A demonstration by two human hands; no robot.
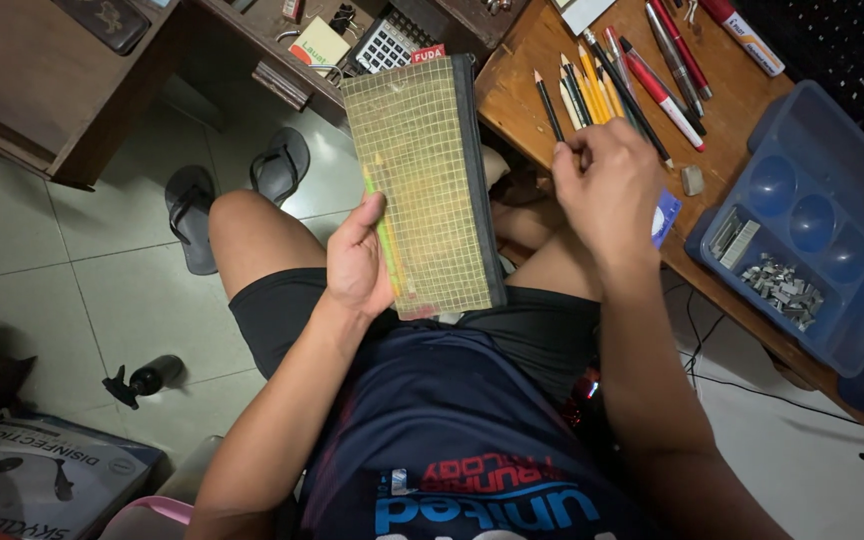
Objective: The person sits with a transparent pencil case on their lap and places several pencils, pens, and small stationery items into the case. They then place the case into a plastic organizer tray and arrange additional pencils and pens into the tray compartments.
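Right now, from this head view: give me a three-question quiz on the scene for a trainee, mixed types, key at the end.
1. True or false: the left hand holds the mesh pencil pouch by its long edge.
2. Multiple choice: the right hand is at which things? A) the sandals on the floor B) the row of pencils on the wooden table C) the spray bottle
3. Short answer: what lies loose in the blue plastic tray?

Key
1. True.
2. B. The fingers rest at the near ends of the pencils.
3. A heap of small grey metal pieces, staples by the look of them.
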